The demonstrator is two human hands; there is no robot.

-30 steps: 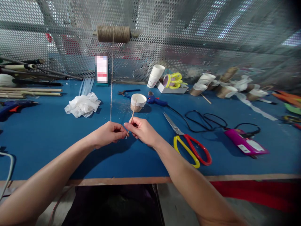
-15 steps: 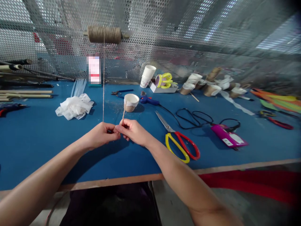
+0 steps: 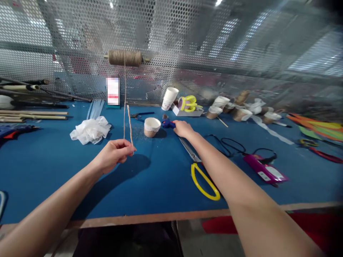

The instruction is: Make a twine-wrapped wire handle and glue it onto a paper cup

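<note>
Thin stick (image 3: 130,125) near-upright, pinched in left hand (image 3: 115,154); right hand (image 3: 183,129) on glue gun (image 3: 168,124), I can't tell if gripped.

glue gun (image 3: 167,123) — blue; twine (image 3: 128,58) — tan
</note>
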